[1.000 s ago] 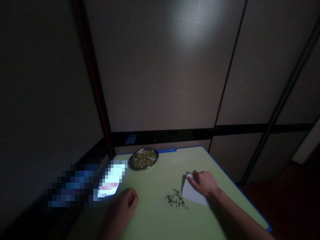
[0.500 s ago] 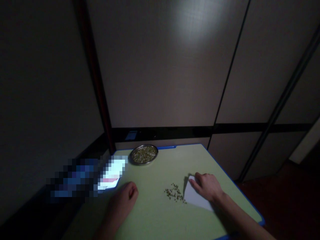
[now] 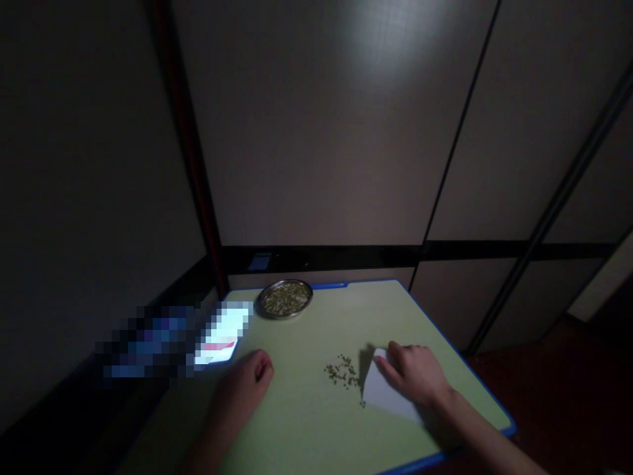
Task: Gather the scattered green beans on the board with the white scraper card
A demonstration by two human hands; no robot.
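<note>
My right hand (image 3: 418, 373) grips a white sheet of paper or card (image 3: 388, 392), thumb on top and fingers curled over its far edge. The sheet stands slightly tilted on the table. Just left of its edge lies a loose scatter of small greenish beans or seeds (image 3: 341, 371), a few of them touching or close to the sheet's near corner. My left hand (image 3: 254, 376) rests on the tabletop as a loose fist, with nothing visible in it. Farther back, a round metal plate (image 3: 262, 310) holds many similar small seeds.
The pale green table (image 3: 306, 422) has a blue rim. At its left edge is a bright, pixelated screen-like patch (image 3: 225, 333). Behind the table stands a wall of cabinet panels (image 3: 321, 132) with a dark horizontal band. The room is dim.
The view has tilted slightly. My right hand and the sheet have slid a little toward the table's near side. My left hand and the plate look unmoved.
</note>
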